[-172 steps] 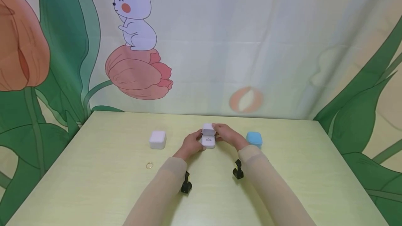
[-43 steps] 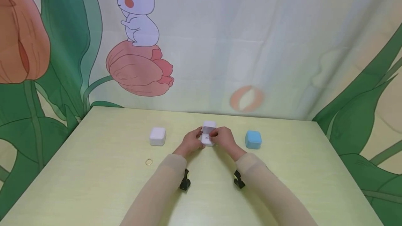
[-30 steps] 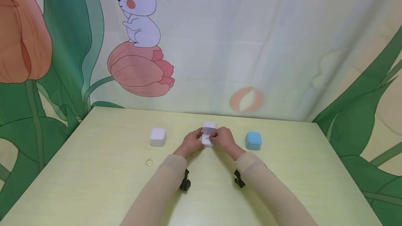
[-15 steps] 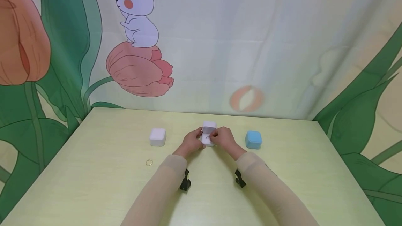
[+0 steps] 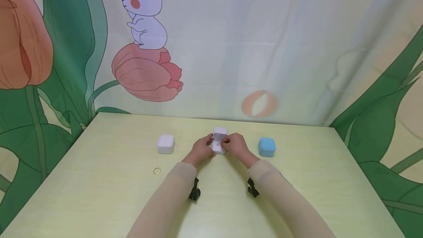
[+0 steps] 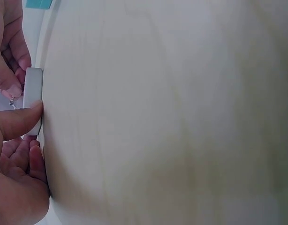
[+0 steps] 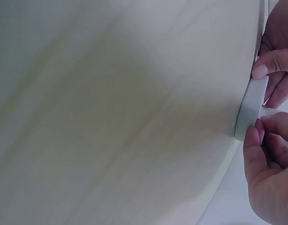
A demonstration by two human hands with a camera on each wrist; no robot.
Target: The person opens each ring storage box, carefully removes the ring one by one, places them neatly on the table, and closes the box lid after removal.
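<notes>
A small white ring box [image 5: 218,151] stands with its lid raised near the back middle of the table. My left hand [image 5: 202,149] grips the box from its left side; in the left wrist view its thumb [image 6: 22,121] presses along the box's front. My right hand [image 5: 236,145] reaches over the box's right side, and its thumb and fingertips pinch a silver ring [image 6: 12,102] at the box's insert. Small clear stones show on the ring. My fingers hide part of it, so I cannot tell whether it touches the slot.
A closed white box [image 5: 166,144] stands to the left and a closed blue box [image 5: 266,147] to the right. A gold ring [image 5: 156,170] lies on the table [image 5: 109,194] at front left. Behind hangs a printed curtain [image 5: 211,47].
Earliest, my right hand held the lid and the silver ring sat in the box. Now that hand pinches the ring. Over the last second only the ring's tilt shifts slightly.
</notes>
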